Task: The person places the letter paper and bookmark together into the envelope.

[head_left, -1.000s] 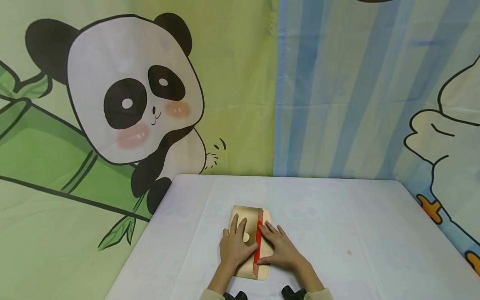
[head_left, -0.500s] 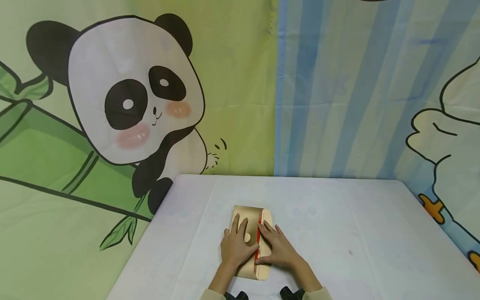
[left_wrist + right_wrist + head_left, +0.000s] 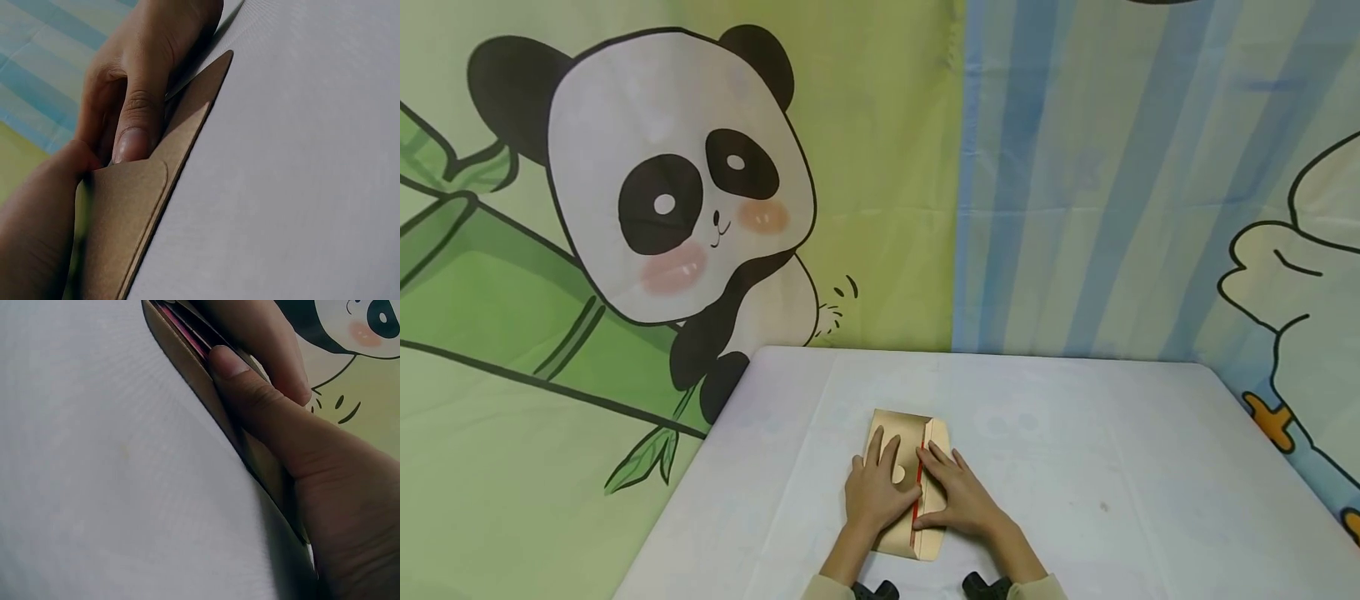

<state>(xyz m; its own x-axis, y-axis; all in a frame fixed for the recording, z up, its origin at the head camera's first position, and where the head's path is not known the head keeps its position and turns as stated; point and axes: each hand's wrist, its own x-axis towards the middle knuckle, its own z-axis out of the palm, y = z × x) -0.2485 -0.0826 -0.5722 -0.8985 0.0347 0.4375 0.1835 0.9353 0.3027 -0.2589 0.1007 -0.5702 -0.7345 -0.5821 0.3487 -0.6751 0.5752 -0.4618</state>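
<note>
A tan paper envelope (image 3: pixel 891 542) lies lengthwise on the white table, its flap (image 3: pixel 934 500) unfolded to the right. At its mouth shows the narrow edge of a thin red sheet (image 3: pixel 919 475), mostly hidden inside. My left hand (image 3: pixel 872 500) rests on the envelope with fingers spread and thumb near the mouth. From the right, my right hand (image 3: pixel 962 500) reaches over the flap, its fingertips and thumb touching the red edge. In the right wrist view, the right thumb (image 3: pixel 228 362) lies against the mouth beside the red sheet (image 3: pixel 187 334).
The white table (image 3: pixel 1075 467) extends around the envelope. Behind it hangs a curtain (image 3: pixel 880 183) printed with a panda and striped panels. Black wrist gear (image 3: pixel 988 586) sits close to the tabletop at each wrist.
The red strip at the envelope's mouth has narrowed from a broad band to a thin line as the sheet slid left into the envelope. Both hands stay nearly in place.
</note>
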